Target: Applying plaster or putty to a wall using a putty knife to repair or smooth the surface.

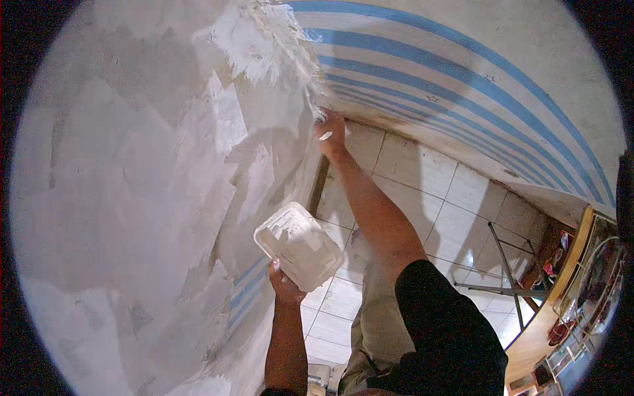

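Left hand (285, 285), lower centre of frame, grips a rectangular off-white plastic tray (335, 247) by its near edge, thumb over the rim; tray at mid-frame, tilted, paste (298, 229) smeared inside. Right hand (332, 134), upper centre, fingers curled in close at the wall corner; cannot tell what it holds. White smear on its back. Patchily plastered wall (145, 198) fills the left; blue-striped wall (422, 69) upper right; tiled floor (413, 211) right of centre.

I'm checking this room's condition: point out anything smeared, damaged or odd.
The wall on the left looks patchy, with ragged white and grey smears. Near the corner, white smudges overlap stripes on the blue-striped wall. The right hand also carries a white dab.
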`<state>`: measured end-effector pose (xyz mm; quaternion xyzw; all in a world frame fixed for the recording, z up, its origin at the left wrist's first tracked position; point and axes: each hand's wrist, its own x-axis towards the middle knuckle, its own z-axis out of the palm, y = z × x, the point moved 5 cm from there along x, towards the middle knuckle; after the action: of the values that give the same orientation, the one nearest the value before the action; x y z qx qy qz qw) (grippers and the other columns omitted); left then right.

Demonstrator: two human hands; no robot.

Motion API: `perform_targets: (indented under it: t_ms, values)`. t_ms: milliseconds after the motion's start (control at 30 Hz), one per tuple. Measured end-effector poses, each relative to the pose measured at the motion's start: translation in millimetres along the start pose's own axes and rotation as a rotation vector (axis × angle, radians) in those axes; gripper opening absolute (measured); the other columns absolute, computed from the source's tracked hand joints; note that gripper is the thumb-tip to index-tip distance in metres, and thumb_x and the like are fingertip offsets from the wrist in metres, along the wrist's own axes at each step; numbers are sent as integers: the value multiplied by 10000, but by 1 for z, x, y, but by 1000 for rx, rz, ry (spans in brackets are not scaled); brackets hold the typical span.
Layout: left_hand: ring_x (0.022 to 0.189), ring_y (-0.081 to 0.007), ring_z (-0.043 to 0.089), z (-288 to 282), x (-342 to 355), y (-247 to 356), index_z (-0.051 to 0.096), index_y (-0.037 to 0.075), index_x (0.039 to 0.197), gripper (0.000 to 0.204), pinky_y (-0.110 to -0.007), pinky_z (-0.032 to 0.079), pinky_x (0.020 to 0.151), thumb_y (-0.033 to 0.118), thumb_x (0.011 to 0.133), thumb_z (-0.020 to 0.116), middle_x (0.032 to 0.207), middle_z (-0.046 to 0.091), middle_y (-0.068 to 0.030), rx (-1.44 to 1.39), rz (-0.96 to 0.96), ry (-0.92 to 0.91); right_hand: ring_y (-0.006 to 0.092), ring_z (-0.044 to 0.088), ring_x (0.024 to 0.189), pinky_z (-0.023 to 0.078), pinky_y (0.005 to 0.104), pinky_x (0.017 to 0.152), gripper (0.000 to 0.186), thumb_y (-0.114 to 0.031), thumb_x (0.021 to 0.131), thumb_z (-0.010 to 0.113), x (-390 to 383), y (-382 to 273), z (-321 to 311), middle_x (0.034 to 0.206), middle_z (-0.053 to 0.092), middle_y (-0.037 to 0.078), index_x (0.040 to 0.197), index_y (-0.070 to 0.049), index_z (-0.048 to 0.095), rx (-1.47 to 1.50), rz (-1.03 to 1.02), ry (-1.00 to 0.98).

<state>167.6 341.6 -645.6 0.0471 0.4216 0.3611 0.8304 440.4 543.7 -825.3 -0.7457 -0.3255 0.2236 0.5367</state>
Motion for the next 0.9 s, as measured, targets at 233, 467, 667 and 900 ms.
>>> perform_targets:
  t_ms: [233,467,667,900]
  values:
    - [1161,-324,490,-5,-48,34,329,73,1367,738,-515,424,952,522,807,497,1293,476,-121,11,26,64,351,622,860,488,412,760,330,-51,726,594,-95,-131,-28,961,638,226,1047,24,609,56,-259,-356]
    - [1146,-330,503,71,-45,26,314,92,1381,722,-508,424,951,530,828,468,1289,478,-128,235,36,-3,199,569,636,459,332,595,76,-83,736,599,3,28,-16,698,581,79,802,-47,603,675,210,-182]
    - [1167,-323,482,79,-53,27,305,100,1394,714,-488,415,957,528,840,444,1300,470,-124,218,43,2,185,592,750,478,338,644,297,-257,772,671,41,-41,-37,844,612,56,983,-71,575,367,272,21]
    - [1201,-298,456,96,-80,41,356,87,1361,687,-459,395,985,518,835,451,1313,466,-97,118,87,1,160,535,579,433,316,553,115,-90,716,637,28,-214,-89,688,584,34,800,-14,624,459,286,-258]
